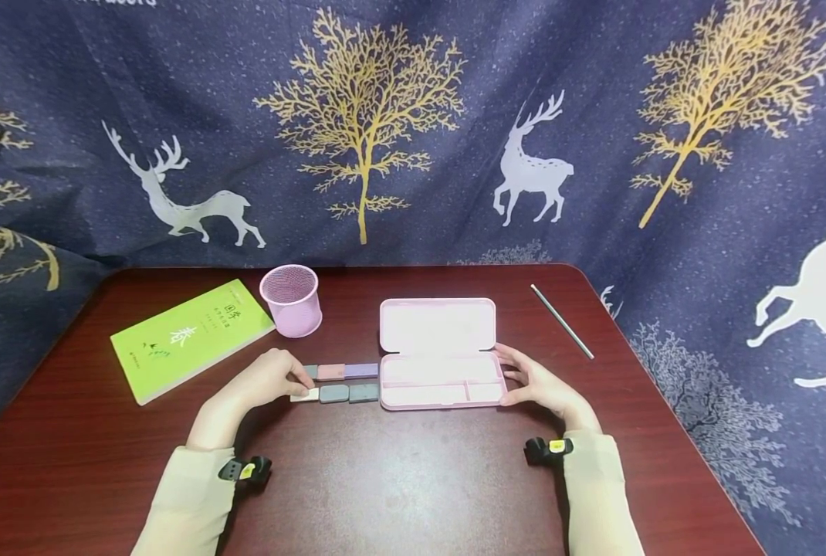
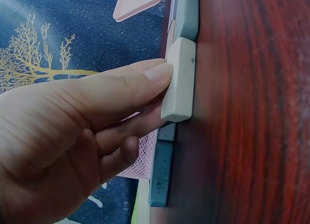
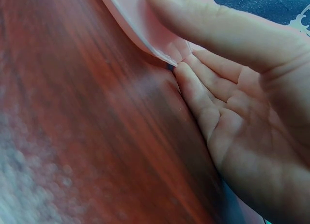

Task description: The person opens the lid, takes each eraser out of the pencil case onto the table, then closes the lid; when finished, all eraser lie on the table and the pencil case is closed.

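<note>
My left hand (image 1: 274, 378) pinches a small white eraser-like block (image 2: 179, 83) at the left end of a front row on the table. Beside it in that row lie two grey-green blocks (image 1: 334, 394). Behind them a pink block (image 1: 330, 372) and a purple block (image 1: 360, 371) form a second row, with a teal block (image 2: 161, 175) partly behind the hand. A pink pencil case (image 1: 423, 394) stands with its lid up, right of the blocks. My right hand (image 1: 541, 386) grips its right end, thumb near the front corner, fingers at the side and back.
A green book (image 1: 191, 336) lies at the left, with a pink mesh pen holder (image 1: 295, 313) near its right corner. A thin pencil (image 1: 562, 320) lies at the right of the dark red table (image 1: 399, 494). A patterned cloth (image 1: 420, 193) hangs behind.
</note>
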The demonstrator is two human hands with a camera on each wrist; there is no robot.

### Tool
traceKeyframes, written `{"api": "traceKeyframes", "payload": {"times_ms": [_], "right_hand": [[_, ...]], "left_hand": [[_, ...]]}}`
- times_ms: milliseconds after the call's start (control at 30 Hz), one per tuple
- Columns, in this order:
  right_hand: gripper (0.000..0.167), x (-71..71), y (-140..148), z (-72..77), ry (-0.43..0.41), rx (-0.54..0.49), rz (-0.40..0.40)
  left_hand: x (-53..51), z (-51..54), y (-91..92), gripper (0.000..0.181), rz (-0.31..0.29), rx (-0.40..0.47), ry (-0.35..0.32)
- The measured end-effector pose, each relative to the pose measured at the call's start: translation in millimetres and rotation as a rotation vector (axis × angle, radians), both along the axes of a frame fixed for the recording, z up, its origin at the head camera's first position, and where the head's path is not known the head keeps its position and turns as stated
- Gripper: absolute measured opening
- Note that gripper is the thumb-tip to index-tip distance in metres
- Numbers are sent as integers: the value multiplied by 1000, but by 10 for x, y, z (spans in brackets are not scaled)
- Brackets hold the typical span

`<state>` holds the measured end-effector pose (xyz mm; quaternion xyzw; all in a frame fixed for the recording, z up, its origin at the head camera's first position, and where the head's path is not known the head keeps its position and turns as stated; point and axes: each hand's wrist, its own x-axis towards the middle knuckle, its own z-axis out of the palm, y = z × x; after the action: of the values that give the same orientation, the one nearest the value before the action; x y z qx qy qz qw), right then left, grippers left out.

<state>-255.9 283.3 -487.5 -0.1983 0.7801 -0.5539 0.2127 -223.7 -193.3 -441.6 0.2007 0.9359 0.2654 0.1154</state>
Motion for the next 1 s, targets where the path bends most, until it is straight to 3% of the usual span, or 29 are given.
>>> {"api": "traceKeyframes", "payload": {"times_ms": [600, 833, 1000], "right_hand": [[99, -14, -22, 16, -8, -3, 11], [99, -15, -10, -3, -7, 4, 10], [99, -12, 2, -14, -2, 6, 7]], "left_hand": [[-23, -45, -1, 10, -7, 42, 55], [-45, -74, 7, 17, -19, 147, 90], [-55, -94, 91, 18, 23, 191, 149]]}}
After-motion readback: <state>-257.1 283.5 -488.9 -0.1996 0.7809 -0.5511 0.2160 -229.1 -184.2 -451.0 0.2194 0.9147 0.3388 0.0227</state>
